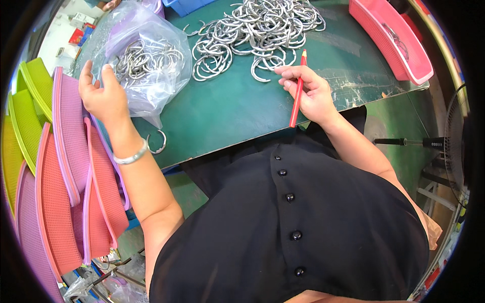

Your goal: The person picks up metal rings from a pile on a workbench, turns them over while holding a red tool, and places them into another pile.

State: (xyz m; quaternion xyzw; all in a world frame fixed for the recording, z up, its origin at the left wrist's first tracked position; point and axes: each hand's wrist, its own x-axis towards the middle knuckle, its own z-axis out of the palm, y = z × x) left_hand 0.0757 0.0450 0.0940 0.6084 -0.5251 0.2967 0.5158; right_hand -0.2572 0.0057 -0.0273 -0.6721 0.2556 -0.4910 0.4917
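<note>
My right hand (pixel 314 93) is closed around a red pencil (pixel 296 103), its tip pointing away from me. The fingertips of that hand are close to the near edge of a heap of silver C-shaped metal rings (pixel 252 30); whether they touch one I cannot tell. At the left, my left hand (pixel 105 96) is raised with thumb and fingers apart and nothing in it. It hovers beside a clear plastic bag (pixel 164 93) with many similar rings (pixel 144 58) inside. One loose ring (pixel 162 143) lies at the table's near edge, by my left wrist.
Everything lies on a green tabletop (pixel 217 118). A pink plastic basket (pixel 384 45) stands at the far right, a blue bin (pixel 187 5) at the back. Stacked colored baskets (pixel 70 136) crowd my left side. Off the table's right side is a fan (pixel 454 146).
</note>
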